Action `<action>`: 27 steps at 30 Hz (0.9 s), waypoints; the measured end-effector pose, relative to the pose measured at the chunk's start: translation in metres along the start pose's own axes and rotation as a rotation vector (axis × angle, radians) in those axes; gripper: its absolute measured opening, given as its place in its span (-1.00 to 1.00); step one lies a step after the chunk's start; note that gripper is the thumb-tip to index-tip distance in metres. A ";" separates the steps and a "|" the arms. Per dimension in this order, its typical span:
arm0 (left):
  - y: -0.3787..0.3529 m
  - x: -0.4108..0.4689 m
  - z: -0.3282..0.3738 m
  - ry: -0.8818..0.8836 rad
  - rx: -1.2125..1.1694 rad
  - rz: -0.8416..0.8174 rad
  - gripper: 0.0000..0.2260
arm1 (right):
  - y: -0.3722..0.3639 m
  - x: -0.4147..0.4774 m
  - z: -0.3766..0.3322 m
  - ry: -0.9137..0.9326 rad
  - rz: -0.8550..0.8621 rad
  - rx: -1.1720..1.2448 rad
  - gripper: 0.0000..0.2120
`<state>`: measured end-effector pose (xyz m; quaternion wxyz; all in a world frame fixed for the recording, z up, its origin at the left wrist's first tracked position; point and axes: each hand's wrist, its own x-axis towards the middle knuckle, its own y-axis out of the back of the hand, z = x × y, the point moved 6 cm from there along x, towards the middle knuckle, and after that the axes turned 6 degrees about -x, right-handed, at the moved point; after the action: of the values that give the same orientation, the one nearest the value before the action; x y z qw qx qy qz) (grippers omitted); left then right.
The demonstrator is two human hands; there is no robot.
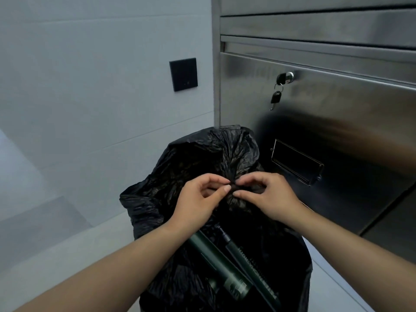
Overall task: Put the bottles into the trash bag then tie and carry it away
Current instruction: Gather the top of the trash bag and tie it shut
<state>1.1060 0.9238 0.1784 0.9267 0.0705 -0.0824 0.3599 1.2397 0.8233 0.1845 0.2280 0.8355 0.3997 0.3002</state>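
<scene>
Both hands meet over the middle of the trash bag (171,176), fingertips almost touching. The left hand (198,199) pinches a twist of black plastic between thumb and forefinger, and the right hand (267,197) pinches the same bunch from the other side, its other fingers loosely curled. The knot-to-be sits right between them, neither hand nearer than the other.

Below the wrists, on the person's side, the mouth gapes open, and two bottles show inside: a green bottle (220,264) and a black bottle (249,262) beside it. Both lie slanted, necks pointing up toward the hands and bases down toward the near right. The far rim of the bag stands up behind the fingers, close to the steel cabinet (337,109).

I'd judge the filling done and the tying just begun. The near slack lies toward the person's body, so it would have to be gathered up over those necks.
</scene>
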 end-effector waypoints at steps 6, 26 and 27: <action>0.015 0.005 -0.009 0.032 0.071 0.102 -0.93 | 0.005 -0.001 0.009 -0.033 0.075 0.043 -0.86; -0.028 0.034 -0.013 0.198 -0.188 0.147 -0.78 | 0.031 -0.022 0.040 -0.045 0.135 0.054 -0.86; -0.021 0.035 -0.007 0.168 -0.177 0.156 -0.78 | 0.033 -0.021 0.046 -0.075 0.143 0.025 -0.87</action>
<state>1.1461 0.9330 0.1769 0.9022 -0.0485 -0.0412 0.4266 1.2778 0.7813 0.1657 0.2102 0.8753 0.3341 0.2793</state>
